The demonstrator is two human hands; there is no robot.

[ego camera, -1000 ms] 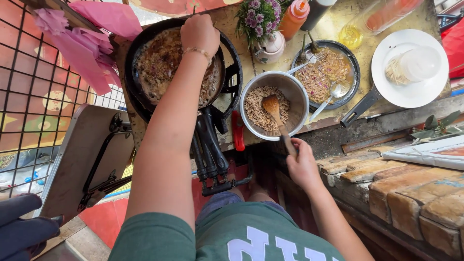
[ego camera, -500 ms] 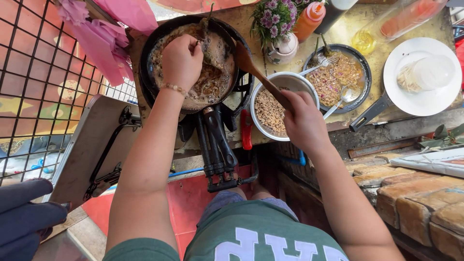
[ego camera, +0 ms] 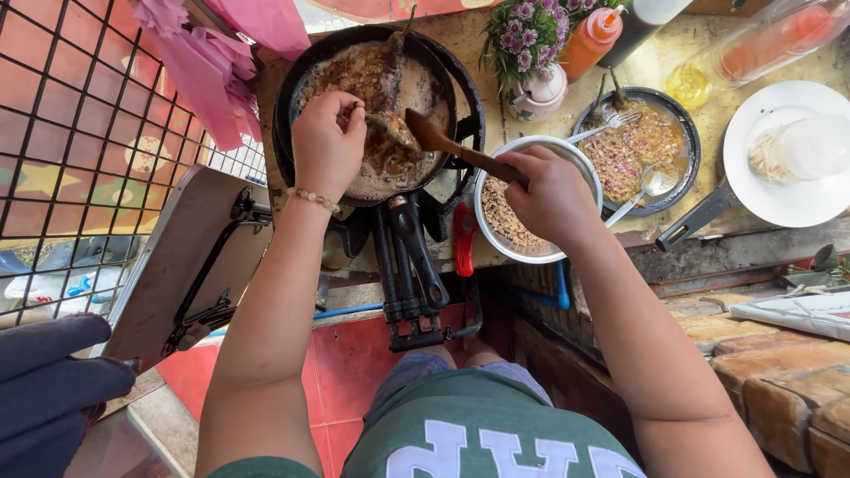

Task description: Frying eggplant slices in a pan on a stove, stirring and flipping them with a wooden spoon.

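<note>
Our right hand (ego camera: 553,196) clamps fingers on wooden spatula (ego camera: 460,152), blade in black pan (ego camera: 301,75) at 10 o'clock; left hand (ego camera: 328,142) fingers pinch food there.

Bright even daylight, soft shadows, sharp focus, slight wide-angle bending at edges, mild glare on white plate (ego camera: 828,190)

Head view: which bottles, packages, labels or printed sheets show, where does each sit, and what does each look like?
Orange squeeze bottle: top centre, behind the potted flowers; white tip.
Dark bottle: right of the orange one; white cap.
Clear plastic bottle: top right, lying on its side; reddish contents.
Printed sheet: right edge, on the brick ledge; pale, text too small to make out.
No screens or signs.
</note>
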